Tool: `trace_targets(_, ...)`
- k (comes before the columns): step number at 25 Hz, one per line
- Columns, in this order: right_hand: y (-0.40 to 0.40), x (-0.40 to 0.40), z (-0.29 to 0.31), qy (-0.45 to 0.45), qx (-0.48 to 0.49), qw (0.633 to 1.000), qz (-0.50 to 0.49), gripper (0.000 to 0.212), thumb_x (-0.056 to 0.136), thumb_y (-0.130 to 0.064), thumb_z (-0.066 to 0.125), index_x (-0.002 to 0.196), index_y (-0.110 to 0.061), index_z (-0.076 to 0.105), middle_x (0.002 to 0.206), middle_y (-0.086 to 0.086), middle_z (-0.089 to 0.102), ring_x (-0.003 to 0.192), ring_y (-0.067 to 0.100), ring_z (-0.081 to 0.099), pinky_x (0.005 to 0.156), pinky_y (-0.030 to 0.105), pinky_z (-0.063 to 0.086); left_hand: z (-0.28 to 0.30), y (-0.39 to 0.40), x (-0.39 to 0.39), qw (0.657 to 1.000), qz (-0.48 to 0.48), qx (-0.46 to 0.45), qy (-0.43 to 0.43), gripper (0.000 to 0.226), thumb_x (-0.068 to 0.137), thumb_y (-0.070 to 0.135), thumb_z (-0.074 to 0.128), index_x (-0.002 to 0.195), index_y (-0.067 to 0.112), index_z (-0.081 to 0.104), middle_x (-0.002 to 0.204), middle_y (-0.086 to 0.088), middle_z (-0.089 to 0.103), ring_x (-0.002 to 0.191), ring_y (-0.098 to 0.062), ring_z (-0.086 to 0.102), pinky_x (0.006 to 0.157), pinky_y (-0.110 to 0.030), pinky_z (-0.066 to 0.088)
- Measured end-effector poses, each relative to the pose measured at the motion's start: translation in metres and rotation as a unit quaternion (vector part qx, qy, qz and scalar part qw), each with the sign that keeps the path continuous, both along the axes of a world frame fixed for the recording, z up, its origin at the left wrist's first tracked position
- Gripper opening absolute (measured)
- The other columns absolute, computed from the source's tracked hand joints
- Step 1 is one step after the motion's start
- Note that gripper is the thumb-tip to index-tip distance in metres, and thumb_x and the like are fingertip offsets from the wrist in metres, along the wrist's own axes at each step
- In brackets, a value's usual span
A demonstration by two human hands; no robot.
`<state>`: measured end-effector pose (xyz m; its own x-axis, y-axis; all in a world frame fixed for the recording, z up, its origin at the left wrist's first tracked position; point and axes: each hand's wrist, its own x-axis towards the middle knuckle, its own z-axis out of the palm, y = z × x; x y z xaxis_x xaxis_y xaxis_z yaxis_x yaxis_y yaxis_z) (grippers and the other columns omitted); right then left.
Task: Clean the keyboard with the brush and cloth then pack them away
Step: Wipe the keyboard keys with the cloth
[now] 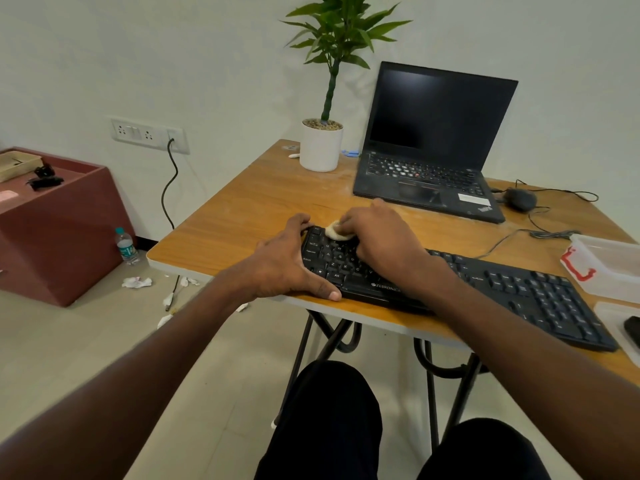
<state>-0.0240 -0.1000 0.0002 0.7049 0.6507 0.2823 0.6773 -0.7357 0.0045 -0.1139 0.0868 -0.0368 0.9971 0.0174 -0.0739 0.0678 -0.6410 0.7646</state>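
The black keyboard (460, 285) lies along the near edge of the wooden table (249, 202), running from the left front corner toward the right. The left hand (280, 265) clasps the keyboard's left end: the thumb lies along the front edge and the fingers curl over the far left corner, holding it in place. The right hand (377, 237) rests over the upper left key rows, its fingers curled down onto a small pale cloth (336, 233) bunched beneath the fingertips and pressed against the keys; only a cream-coloured fold of the cloth shows past the fingers. No brush can be told with certainty. A clear plastic container (613, 265) with a red latch stands at the table's right edge, just beyond the keyboard's number pad. Behind the keyboard an open laptop (436, 143) with a dark screen stands, with a black mouse (519, 199) and its cable to its right. A potted plant (322, 140) in a white pot stands at the far left of the table. On the floor to the left are a water bottle (126, 245) and scraps of crumpled paper (136, 282) beside a dark red cabinet (59, 230).
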Motion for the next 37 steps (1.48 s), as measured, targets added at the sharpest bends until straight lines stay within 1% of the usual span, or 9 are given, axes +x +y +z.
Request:
trace_targets(4, -0.045, -0.005, 0.013, -0.002, 0.023, 0.981, -0.195, 0.021, 0.092, -0.017, 0.070, 0.110, -0.006, 0.070, 0.095, 0.010, 0.067, 0.093, 0.030, 0.062, 0.070, 0.038, 0.051, 0.004, -0.004, -0.001, 0.999, -0.010, 0.026, -0.019, 0.151, 0.033, 0.081, 0.090, 0.157, 0.041, 0.014, 0.161, 0.008, 0.039, 0.145, -0.023, 0.041, 0.125, -0.055, 0.031)
trace_targets(7, -0.005, -0.020, 0.009, 0.017, 0.107, 0.988, -0.109, 0.028, 0.088, -0.014, 0.070, 0.115, -0.014, 0.076, 0.099, 0.007, 0.074, 0.092, 0.025, 0.065, 0.080, 0.036, 0.055, 0.003, -0.005, -0.002, 0.999, -0.002, 0.026, -0.020, 0.149, 0.033, 0.081, 0.091, 0.155, 0.044, 0.014, 0.158, 0.008, 0.042, 0.143, -0.023, 0.044, 0.124, -0.054, 0.033)
trace_targets(10, 0.024, -0.032, -0.003, 0.087, 0.058, 0.994, -0.011, 0.047, 0.087, -0.008, 0.068, 0.131, -0.024, 0.070, 0.119, 0.009, 0.072, 0.104, 0.029, 0.065, 0.088, 0.039, 0.054, 0.002, -0.004, -0.001, 1.000, 0.004, 0.014, -0.014, 0.147, 0.034, 0.080, 0.092, 0.154, 0.047, 0.013, 0.154, 0.010, 0.044, 0.140, -0.024, 0.047, 0.122, -0.052, 0.035)
trace_targets(13, -0.003, -0.029, 0.002, 0.069, 0.033, 0.996, -0.055, 0.049, 0.090, -0.007, 0.066, 0.135, -0.027, 0.068, 0.124, 0.010, 0.068, 0.109, 0.031, 0.063, 0.089, 0.039, 0.050, 0.002, -0.005, -0.001, 1.000, 0.006, 0.015, -0.010, 0.149, 0.030, 0.084, 0.090, 0.153, 0.047, 0.014, 0.155, 0.007, 0.042, 0.140, -0.025, 0.046, 0.123, -0.053, 0.035)
trace_targets(18, -0.050, -0.030, 0.012, 0.034, 0.044, 0.978, -0.203, 0.025, 0.096, -0.007, 0.061, 0.120, -0.010, 0.068, 0.111, 0.014, 0.064, 0.102, 0.034, 0.063, 0.076, 0.039, 0.047, 0.002, -0.005, -0.001, 1.000, 0.000, 0.021, -0.015, 0.151, 0.030, 0.085, 0.088, 0.155, 0.042, 0.014, 0.159, 0.003, 0.040, 0.144, -0.025, 0.044, 0.124, -0.054, 0.032)
trace_targets(21, -0.007, -0.034, 0.007, 0.049, 0.104, 0.988, -0.103, 0.031, 0.094, -0.009, 0.065, 0.125, -0.011, 0.069, 0.116, 0.012, 0.070, 0.109, 0.031, 0.064, 0.086, 0.040, 0.049, 0.001, -0.004, -0.001, 1.000, 0.002, 0.022, -0.017, 0.150, 0.031, 0.083, 0.089, 0.155, 0.044, 0.014, 0.157, 0.004, 0.041, 0.142, -0.024, 0.045, 0.123, -0.053, 0.034)
trace_targets(23, 0.016, -0.038, 0.001, 0.071, 0.074, 0.994, -0.042, 0.034, 0.093, -0.009, 0.064, 0.126, -0.016, 0.070, 0.117, 0.010, 0.072, 0.108, 0.031, 0.065, 0.085, 0.040, 0.050, 0.001, -0.004, 0.000, 1.000, 0.003, 0.021, -0.012, 0.151, 0.032, 0.082, 0.090, 0.156, 0.044, 0.013, 0.156, 0.004, 0.042, 0.141, -0.024, 0.046, 0.123, -0.052, 0.035)
trace_targets(32, -0.089, -0.006, 0.000, 0.056, 0.045, 0.977, -0.201, 0.035, 0.095, -0.010, 0.063, 0.130, -0.012, 0.064, 0.123, 0.017, 0.065, 0.110, 0.037, 0.059, 0.088, 0.041, 0.047, 0.001, -0.002, 0.001, 1.000, -0.015, 0.019, -0.003, 0.135, 0.031, 0.088, 0.088, 0.142, 0.052, 0.020, 0.146, 0.007, 0.046, 0.137, -0.024, 0.047, 0.121, -0.055, 0.037)
trace_targets(37, -0.043, -0.025, 0.004, 0.072, 0.179, 0.974, -0.115, 0.043, 0.089, 0.000, 0.064, 0.130, -0.014, 0.070, 0.122, 0.011, 0.072, 0.112, 0.031, 0.064, 0.085, 0.033, 0.045, 0.009, -0.005, 0.005, 0.998, -0.033, 0.049, 0.017, 0.152, 0.031, 0.089, 0.088, 0.154, 0.052, 0.008, 0.163, 0.005, 0.035, 0.146, -0.027, 0.041, 0.125, -0.057, 0.030)
